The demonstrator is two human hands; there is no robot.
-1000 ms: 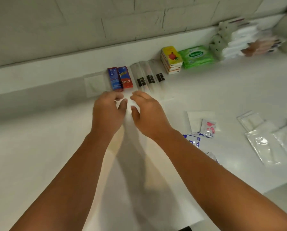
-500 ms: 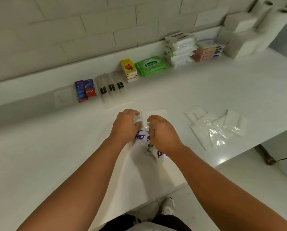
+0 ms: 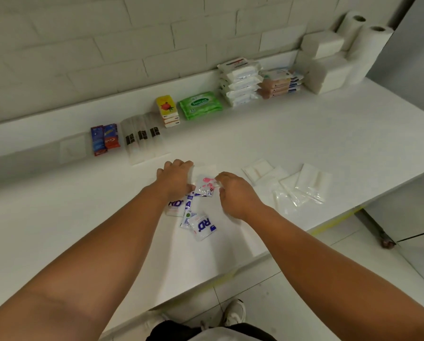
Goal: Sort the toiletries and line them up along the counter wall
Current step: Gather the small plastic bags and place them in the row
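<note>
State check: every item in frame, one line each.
left hand, on sachet pile, grip unclear
right hand, pinches pink sachet
purple sachets, loose, unsorted
toothpaste boxes, lined at wall
tissue packs, stacked at wall
clear packets, loose, overlapping
paper rolls, upright

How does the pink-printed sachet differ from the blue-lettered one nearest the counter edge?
The pink-printed sachet is pinched at a corner by fingers of the right hand; the blue-lettered sachet lies free, nearer the counter edge. The pink-printed one carries pink marks, the blue-lettered one large blue letters. Both are small glossy sachets, not yet at the wall.
</note>
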